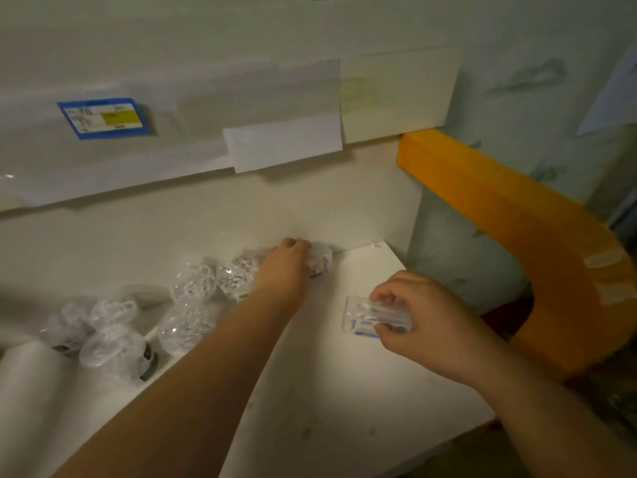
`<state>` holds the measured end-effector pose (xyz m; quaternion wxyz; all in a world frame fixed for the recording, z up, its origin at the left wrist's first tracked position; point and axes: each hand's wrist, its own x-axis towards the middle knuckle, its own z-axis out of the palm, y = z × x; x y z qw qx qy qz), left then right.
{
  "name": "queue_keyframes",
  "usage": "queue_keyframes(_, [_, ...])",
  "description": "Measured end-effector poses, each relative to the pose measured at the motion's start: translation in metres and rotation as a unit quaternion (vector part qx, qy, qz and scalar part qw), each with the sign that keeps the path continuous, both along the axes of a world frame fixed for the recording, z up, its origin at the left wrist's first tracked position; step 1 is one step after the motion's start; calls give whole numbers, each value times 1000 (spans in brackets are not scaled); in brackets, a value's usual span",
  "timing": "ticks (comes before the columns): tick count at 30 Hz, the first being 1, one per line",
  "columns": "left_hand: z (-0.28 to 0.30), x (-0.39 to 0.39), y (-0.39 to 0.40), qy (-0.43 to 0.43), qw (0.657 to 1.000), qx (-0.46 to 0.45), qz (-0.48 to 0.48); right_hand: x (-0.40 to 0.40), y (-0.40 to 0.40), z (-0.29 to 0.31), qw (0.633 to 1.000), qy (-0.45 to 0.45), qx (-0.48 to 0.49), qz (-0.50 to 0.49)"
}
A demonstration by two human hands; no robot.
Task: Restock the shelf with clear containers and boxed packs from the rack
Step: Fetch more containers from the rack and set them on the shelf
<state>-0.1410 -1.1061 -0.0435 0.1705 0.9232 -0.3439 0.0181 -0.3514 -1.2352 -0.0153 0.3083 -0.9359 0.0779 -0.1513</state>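
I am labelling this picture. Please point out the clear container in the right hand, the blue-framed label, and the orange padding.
clear container (374, 317): head view, its transparent front face.
blue-framed label (103, 118): head view, its middle.
orange padding (510, 215): head view, its upper surface.

Glossy clear plastic containers sit on a matt white, seemingly laminate shelf.
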Motion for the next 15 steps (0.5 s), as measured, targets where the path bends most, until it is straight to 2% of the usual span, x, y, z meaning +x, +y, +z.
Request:
queue_keyframes(6, [7,-16,4,-21,1000,-9,13,21,-11,-16,999,-23,-11,22])
queue_keyframes(15, [42,-66,63,-51,993,-94,53,96,5,-26,995,-15,-86,48])
